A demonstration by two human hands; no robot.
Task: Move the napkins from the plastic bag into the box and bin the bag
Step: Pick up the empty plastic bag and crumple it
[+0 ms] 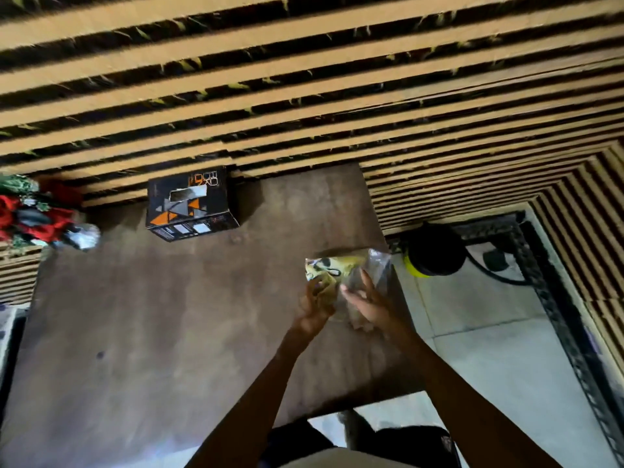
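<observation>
Far-left edge of desk: red flower bunch w/ a foil-looking wrap, well apart from the work.

Back edge, left of centre: black/orange box, top slot torn open, nothing in it that you can see. Napkins not yet moved, by the look of it.

Near right edge, roughly mid-depth: plastic bag, clear w/ yellow print, napkins pale at its near end, blurred. Bag looks lifted just off the desk; contact w/ surface can't be confirmed.

Your left hand: fingers curled closed on the bag's printed left side. Your right hand: fingers spread and straight, lying flat against the clear side; pressing, not pinching, as far as the blur allows.

Off the desk, on the floor past the right edge: black round thing w/ yellow rim, prob. the bin; can't be sure.

Risks from here:
- Bag sits close to right edge; a slip of the flat right hand could drop napkins onto the floor.
- Thin film may tear or cling, so the stack comes out crumpled.
- Box is well apart, back-left; a loose stack could shed sheets on the carry.
- Box slot is small & ragged; forcing napkins in may snag them.
</observation>
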